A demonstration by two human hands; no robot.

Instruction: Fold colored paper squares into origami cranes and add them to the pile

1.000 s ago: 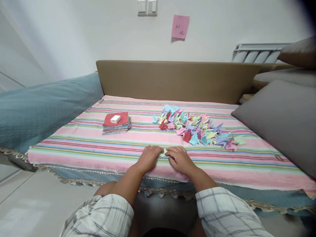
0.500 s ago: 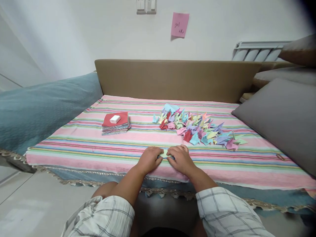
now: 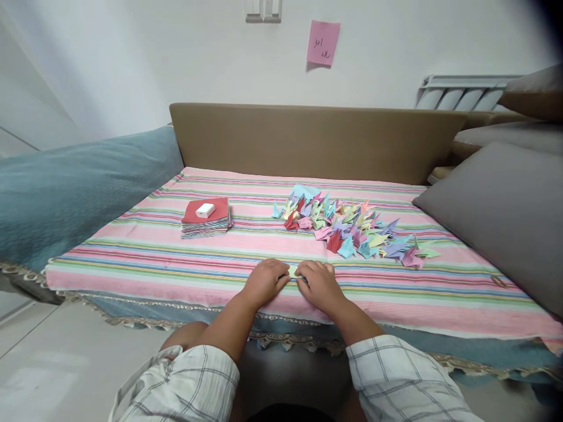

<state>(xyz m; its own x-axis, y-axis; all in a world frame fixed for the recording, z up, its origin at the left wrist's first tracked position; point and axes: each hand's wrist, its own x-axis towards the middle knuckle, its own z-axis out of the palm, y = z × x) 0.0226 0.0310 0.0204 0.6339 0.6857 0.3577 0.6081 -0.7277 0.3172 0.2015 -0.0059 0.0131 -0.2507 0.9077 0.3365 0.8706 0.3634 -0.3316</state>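
Note:
A small piece of pale green folded paper (image 3: 292,271) lies low over the striped cloth, between my two hands. My left hand (image 3: 267,282) pinches its left end with thumb and forefinger. At the other end, my right hand (image 3: 318,282) grips the paper in the same way, its remaining fingers curled. Most of the paper is hidden under my fingers, so its exact fold cannot be made out. Just beyond my right hand spreads a heap of folded paper cranes (image 3: 347,225) in many colours.
A stack of square paper sheets (image 3: 193,225) with a small white box (image 3: 205,210) on top sits at the left. Grey cushions (image 3: 497,217) lean at the right. A brown backrest (image 3: 308,140) closes off the back. A small brown object (image 3: 498,281) lies near the cushion.
The visible strip of green paper between my fingers has become smaller. My hands have shifted only slightly, both still on the paper.

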